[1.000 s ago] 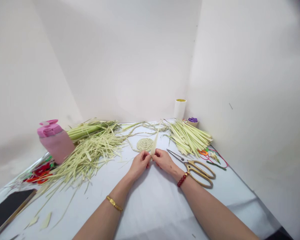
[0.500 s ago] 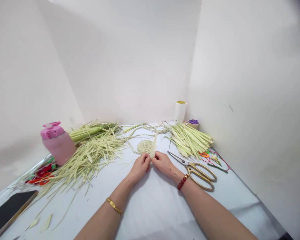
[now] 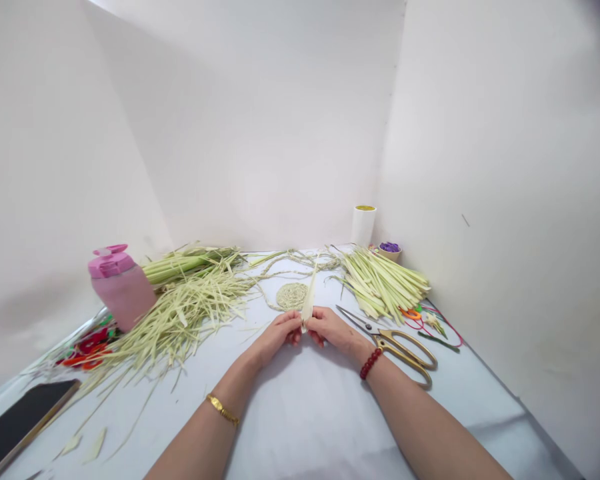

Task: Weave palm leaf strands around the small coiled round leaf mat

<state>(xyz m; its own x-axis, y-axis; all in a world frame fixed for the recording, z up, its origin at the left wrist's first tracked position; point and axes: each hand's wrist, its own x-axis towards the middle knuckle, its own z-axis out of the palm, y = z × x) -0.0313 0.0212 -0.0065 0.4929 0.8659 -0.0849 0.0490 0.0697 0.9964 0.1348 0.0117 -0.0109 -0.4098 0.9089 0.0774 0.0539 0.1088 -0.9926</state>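
My left hand (image 3: 277, 337) and my right hand (image 3: 333, 329) meet at the middle of the white table (image 3: 305, 413), both pinching the near end of one pale palm leaf strip (image 3: 310, 297). The strip points away from me, its far end passing beside a small round woven coil (image 3: 291, 295). A gold bracelet is on my left wrist, a red bead bracelet on my right. Gold-handled scissors (image 3: 397, 343) lie just right of my right hand.
A heap of leaf strips (image 3: 180, 313) spreads at the left beside a pink bottle (image 3: 121, 287). A neat bundle of strips (image 3: 383, 283) lies at the back right, near a white roll (image 3: 363, 225) and a small bowl (image 3: 390, 250). A dark tablet (image 3: 20, 427) is at the near left.
Both hands have stayed together on the strip, with fingers shifting slightly along its near end. The camera has tilted a little; nothing else on the table has moved.
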